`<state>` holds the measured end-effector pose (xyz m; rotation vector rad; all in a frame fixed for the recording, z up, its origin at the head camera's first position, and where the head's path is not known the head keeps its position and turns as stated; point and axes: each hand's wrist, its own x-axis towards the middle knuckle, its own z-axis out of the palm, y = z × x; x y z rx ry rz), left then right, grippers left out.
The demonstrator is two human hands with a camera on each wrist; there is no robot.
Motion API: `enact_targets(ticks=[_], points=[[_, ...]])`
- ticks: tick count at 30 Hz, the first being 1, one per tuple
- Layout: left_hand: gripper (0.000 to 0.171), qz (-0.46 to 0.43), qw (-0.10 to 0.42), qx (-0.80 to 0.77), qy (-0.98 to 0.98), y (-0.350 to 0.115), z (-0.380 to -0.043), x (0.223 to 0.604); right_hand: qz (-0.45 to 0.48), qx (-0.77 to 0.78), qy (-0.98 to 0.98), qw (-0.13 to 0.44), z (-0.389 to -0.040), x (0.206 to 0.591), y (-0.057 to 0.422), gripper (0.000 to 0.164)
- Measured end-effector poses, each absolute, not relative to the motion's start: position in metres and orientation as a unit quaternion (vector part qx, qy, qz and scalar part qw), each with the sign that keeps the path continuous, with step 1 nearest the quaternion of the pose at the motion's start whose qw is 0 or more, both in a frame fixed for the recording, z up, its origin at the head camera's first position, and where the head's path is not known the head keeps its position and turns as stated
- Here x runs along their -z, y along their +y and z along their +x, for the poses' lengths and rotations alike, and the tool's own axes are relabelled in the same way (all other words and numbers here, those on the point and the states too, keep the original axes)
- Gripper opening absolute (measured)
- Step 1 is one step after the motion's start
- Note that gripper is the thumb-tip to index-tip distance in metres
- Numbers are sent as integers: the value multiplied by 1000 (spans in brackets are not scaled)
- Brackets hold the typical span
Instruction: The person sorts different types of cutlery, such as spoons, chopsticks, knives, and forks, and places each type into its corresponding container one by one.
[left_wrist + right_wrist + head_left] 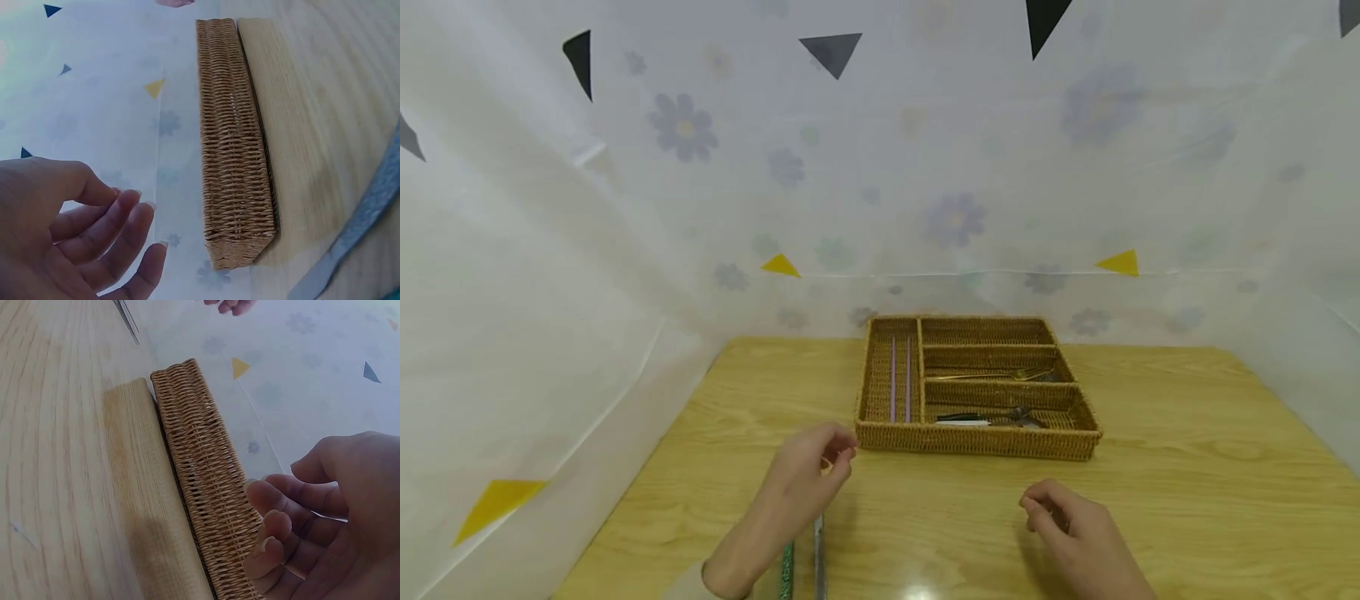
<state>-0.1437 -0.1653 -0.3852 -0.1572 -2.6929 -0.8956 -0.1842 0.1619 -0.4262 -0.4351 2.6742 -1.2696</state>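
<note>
My left hand (801,475) hovers just off the near left corner of a wicker cutlery tray (977,439), fingers loosely bent and holding nothing. Beneath its wrist lie a grey metal utensil (820,554) and a green patterned stick-like piece (787,571); the left wrist view shows the hammered grey utensil (356,234) larger. My right hand (1078,533) is in front of the tray's right part, also loosely curled around nothing. Inside the tray, two purple chopsticks (892,379) lie in the left compartment. A gold fork (1021,375) rests in the middle one, dark- and white-handled cutlery (962,422) in the front one.
The tray stands near the back of a wood-grain table (1187,467). White sheeting with flowers and triangles (955,221) hangs behind the table and along both sides. In the right wrist view, thin utensils (127,320) show at the top left.
</note>
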Motion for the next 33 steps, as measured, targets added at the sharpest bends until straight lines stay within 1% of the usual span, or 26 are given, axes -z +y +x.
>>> enact_targets(ticks=[5, 9, 11, 16, 17, 23, 28, 33], points=[[2, -38, 101, 251, -962, -170, -121, 390, -140, 422, 893, 75, -184, 425, 162, 22], [13, -28, 51, 172, -983, -173, -107, 397, -132, 422, 894, 74, -184, 425, 161, 22], [22, -5, -1, 147, -989, -174, -102, 401, -132, 421, 894, 73, -184, 425, 161, 22], [38, 55, -127, 106, -985, -176, -95, 413, -145, 425, 890, 77, -184, 426, 162, 24], [39, 60, -136, 103, -984, -176, -95, 415, -148, 427, 889, 78, -184, 426, 162, 24], [39, 56, -152, 111, -981, -172, -97, 421, -149, 429, 888, 78, -183, 425, 162, 26], [35, 54, -167, 132, -976, -165, -97, 421, -131, 430, 890, 79, -182, 424, 161, 23], [24, 40, -134, 137, -981, -160, -94, 421, -123, 428, 892, 78, -181, 424, 161, 23]])
